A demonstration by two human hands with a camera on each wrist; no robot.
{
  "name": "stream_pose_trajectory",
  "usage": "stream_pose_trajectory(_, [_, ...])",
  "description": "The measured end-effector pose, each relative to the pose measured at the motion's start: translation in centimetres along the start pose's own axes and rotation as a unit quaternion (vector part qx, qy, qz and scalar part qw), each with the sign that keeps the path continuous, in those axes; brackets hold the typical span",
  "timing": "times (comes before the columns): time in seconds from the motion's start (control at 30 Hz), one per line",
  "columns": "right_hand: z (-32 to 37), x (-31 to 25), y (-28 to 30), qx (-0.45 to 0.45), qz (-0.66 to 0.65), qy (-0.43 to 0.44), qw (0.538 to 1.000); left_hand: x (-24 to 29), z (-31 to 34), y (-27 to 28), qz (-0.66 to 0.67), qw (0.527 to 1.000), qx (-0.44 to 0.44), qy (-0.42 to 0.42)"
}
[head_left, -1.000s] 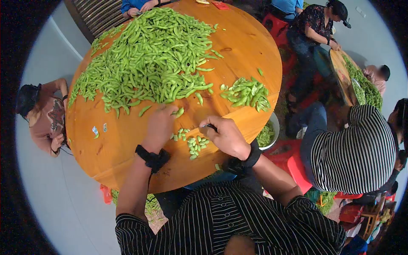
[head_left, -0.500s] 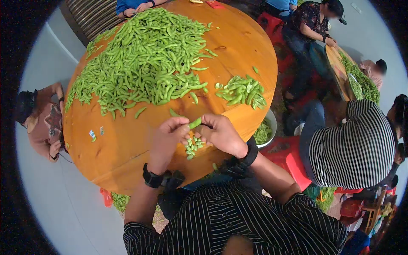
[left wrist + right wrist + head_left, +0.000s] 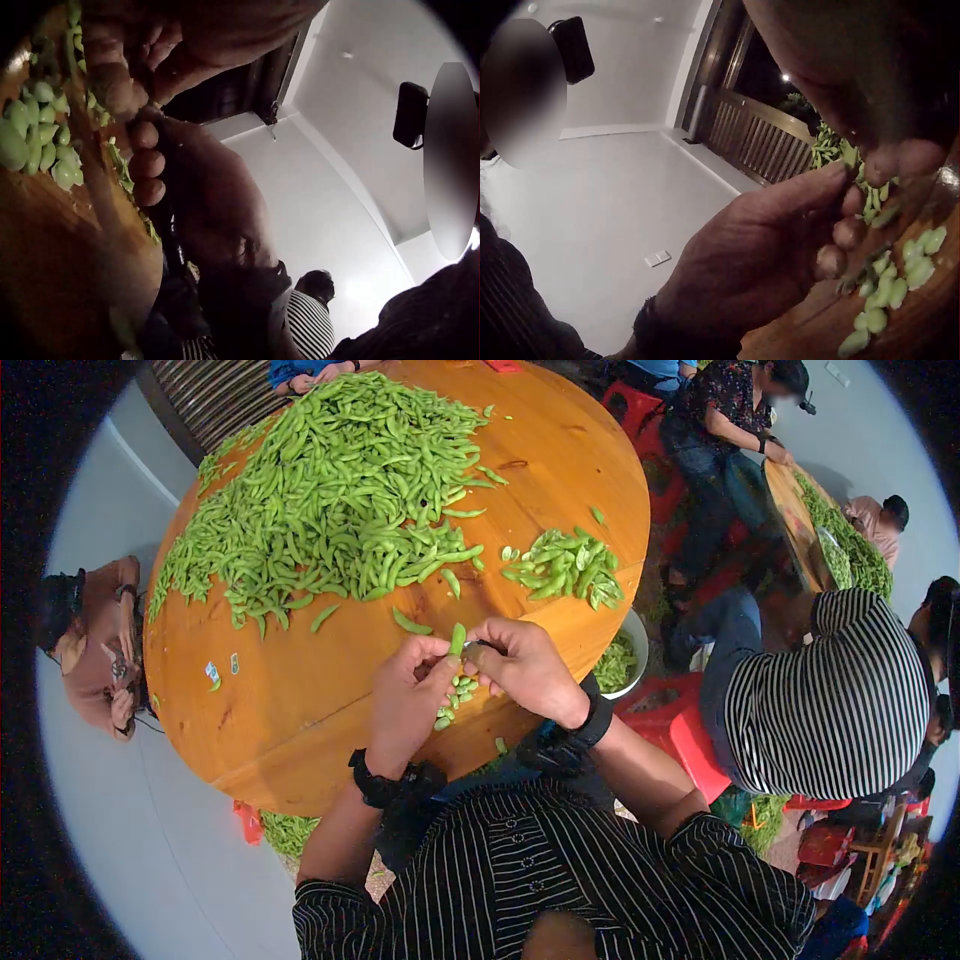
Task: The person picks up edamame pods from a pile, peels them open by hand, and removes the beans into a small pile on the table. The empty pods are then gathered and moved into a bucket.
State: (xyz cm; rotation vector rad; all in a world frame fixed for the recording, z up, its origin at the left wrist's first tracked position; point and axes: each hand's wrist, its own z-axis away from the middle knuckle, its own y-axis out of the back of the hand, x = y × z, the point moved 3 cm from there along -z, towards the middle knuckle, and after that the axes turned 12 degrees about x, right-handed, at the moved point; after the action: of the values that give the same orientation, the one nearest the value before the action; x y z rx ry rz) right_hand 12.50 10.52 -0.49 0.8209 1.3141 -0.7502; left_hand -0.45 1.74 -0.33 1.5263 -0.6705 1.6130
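Note:
My left hand pinches a green edamame pod between thumb and forefinger, its tip pointing up, away from me. Right beside it, my right hand has its fingers curled round a small dark, shiny piece, mostly hidden by the thumb, close against the pod. Below both hands lie pale green shelled beans on the wooden table. One loose pod lies just beyond my left hand. The large heap of pods covers the far left of the table.
A smaller pile of flattened pods lies at the right. Below that edge stands a white bucket holding green pods, near a red stool. A person in a striped shirt sits to the right; others sit around.
My left hand has drawn a pod back from the heap's near edge to my right hand. The pod has turned from slanting between both hands to upright.

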Motion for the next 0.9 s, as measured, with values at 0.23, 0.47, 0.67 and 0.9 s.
stream_pose_trajectory(0.23, [0.0, 0.3, 0.1, -0.017, 0.064, 0.035, 0.997, -0.4, 0.2, -0.5, -0.028, 0.997, -0.008, -0.072])
stream_pose_trajectory(0.47, [-0.2, -0.2, 0.1, 0.014, 0.09, 0.121, 0.988, 1.1, 0.9, -0.5, -0.194, 0.937, 0.035, -0.288])
stream_pose_trajectory(0.67, [-0.4, -0.7, 0.4, -0.021, 0.068, 0.11, 0.991, -0.3, -0.7, 0.6, 0.047, 0.995, -0.089, 0.027])
stream_pose_trajectory(0.9, [-0.5, 0.4, 0.3, -0.049, 0.045, 0.025, 0.997, 0.5, -0.4, 0.0, -0.087, 0.989, -0.076, -0.094])
